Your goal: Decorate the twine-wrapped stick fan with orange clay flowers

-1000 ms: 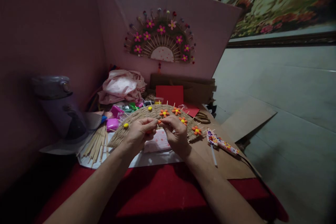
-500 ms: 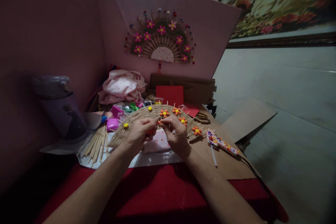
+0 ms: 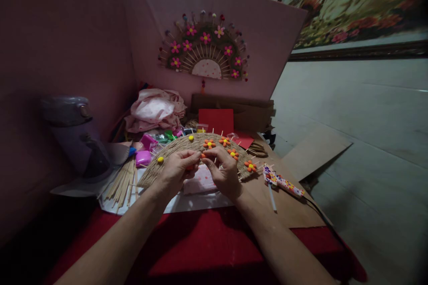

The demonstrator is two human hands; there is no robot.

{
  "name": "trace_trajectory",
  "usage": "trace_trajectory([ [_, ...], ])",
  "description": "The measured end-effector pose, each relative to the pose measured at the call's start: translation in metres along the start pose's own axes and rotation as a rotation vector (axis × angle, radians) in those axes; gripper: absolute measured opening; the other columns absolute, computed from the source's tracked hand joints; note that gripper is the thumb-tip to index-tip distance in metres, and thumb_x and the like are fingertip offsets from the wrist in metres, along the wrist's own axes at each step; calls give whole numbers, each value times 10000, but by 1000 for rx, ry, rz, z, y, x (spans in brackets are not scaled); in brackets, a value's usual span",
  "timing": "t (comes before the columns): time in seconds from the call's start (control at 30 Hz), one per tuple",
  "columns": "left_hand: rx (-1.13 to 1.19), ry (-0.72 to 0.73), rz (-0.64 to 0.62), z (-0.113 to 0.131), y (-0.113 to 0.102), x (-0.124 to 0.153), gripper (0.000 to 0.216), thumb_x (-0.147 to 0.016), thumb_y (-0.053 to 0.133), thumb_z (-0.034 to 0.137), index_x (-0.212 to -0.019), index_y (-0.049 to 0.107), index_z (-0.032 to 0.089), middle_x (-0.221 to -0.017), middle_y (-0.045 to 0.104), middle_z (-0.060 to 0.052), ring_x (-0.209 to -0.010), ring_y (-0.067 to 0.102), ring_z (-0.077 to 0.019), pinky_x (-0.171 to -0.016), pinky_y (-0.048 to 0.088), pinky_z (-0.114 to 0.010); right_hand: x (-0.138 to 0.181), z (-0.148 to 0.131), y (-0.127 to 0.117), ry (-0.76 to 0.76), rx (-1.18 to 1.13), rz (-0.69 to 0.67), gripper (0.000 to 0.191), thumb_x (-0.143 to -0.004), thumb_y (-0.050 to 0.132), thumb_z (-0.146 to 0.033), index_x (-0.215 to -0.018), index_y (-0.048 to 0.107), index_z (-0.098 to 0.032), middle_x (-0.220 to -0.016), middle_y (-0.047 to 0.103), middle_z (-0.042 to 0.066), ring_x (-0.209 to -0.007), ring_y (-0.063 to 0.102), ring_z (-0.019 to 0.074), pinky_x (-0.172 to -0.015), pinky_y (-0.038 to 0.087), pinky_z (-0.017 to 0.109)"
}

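Note:
In front of the twine-covered fan [image 3: 177,149], my left hand [image 3: 179,169] and my right hand [image 3: 224,171] meet fingertip to fingertip. Both pinch a small piece of orange clay [image 3: 203,155]. More orange shows under the curled fingers of my left hand, mostly hidden. Several orange flowers with yellow centres, one a clay flower [image 3: 233,154] beside my right hand, sit on the fan's right half. Its left half carries two yellow clay dots, one a yellow dot [image 3: 160,160] near my left wrist. Below my fingers lies the fan's spotted cloth base [image 3: 200,180].
A patterned hot glue gun [image 3: 282,182] lies at right on cardboard, its cord trailing off. Bamboo sticks [image 3: 122,185] and a purple bottle [image 3: 78,138] are at left. Magenta clay [image 3: 143,158] and crumpled cloth [image 3: 155,109] sit behind. A finished fan [image 3: 205,38] hangs on the pink board.
My fingers shift very slightly around the orange clay, and less orange shows under my left hand. Everything else stays in place.

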State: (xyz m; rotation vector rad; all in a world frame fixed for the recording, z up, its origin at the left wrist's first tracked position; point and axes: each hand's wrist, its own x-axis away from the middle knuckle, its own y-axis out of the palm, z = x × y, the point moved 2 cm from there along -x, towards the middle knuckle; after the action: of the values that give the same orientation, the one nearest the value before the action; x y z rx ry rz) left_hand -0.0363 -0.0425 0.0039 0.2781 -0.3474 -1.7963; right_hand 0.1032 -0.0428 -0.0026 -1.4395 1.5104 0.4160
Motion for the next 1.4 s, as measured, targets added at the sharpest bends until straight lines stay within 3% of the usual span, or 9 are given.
trace_trajectory([
  [0.13, 5, 2, 7, 0, 0, 0, 335, -621, 749, 386, -607, 541, 123, -494, 477, 24, -415, 346, -39, -402, 201, -180, 1, 1, 0, 5, -4, 14, 78, -869, 535, -223, -879, 610, -207, -828, 623, 40, -779, 558, 164, -680, 457, 295],
  [0.3, -6, 6, -2, -1, 0, 0, 307, -601, 767, 335, -605, 544, 125, -486, 478, 26, -421, 354, -41, -414, 213, -180, 1, 2, 1, 19, -2, 8, 64, -858, 553, -220, -880, 610, -202, -823, 617, 38, -759, 547, 159, -673, 452, 290],
  [0.77, -27, 41, 1, -2, -2, -2, 346, -632, 734, 403, -576, 532, 128, -475, 469, 28, -398, 333, -38, -394, 195, -186, 1, 0, 3, 72, -61, 7, 66, -855, 562, -211, -856, 625, -189, -795, 613, 27, -715, 542, 138, -637, 432, 265],
  [0.93, -35, 120, 150, 2, -5, -1, 319, -594, 749, 388, -661, 592, 119, -453, 479, 42, -379, 336, -36, -387, 205, -176, 0, 9, 6, 150, -123, 20, 60, -828, 600, -232, -854, 635, -191, -798, 623, 19, -716, 576, 135, -646, 459, 259],
  [1.07, -20, 160, 237, 7, -5, 1, 333, -582, 742, 401, -687, 607, 116, -443, 484, 45, -368, 338, -35, -381, 195, -170, -23, 21, 4, 221, -168, -50, 59, -806, 597, -204, -847, 636, -184, -742, 627, 5, -603, 567, 114, -546, 450, 230],
  [1.2, -18, 148, 201, 7, 0, 4, 333, -589, 734, 405, -676, 604, 111, -422, 462, 51, -362, 314, -28, -387, 180, -168, -63, 33, 5, 67, -42, -238, 77, -756, 618, -126, -788, 666, -177, -779, 634, 14, -710, 584, 121, -620, 448, 221],
  [1.4, -63, 109, 205, -4, -2, 1, 319, -646, 686, 421, -675, 598, 115, -423, 461, 52, -359, 291, -24, -389, 159, -171, -106, 68, 25, -7, 103, -348, 101, -723, 639, -58, -715, 684, -148, -710, 592, 5, -635, 546, 93, -580, 400, 195],
])
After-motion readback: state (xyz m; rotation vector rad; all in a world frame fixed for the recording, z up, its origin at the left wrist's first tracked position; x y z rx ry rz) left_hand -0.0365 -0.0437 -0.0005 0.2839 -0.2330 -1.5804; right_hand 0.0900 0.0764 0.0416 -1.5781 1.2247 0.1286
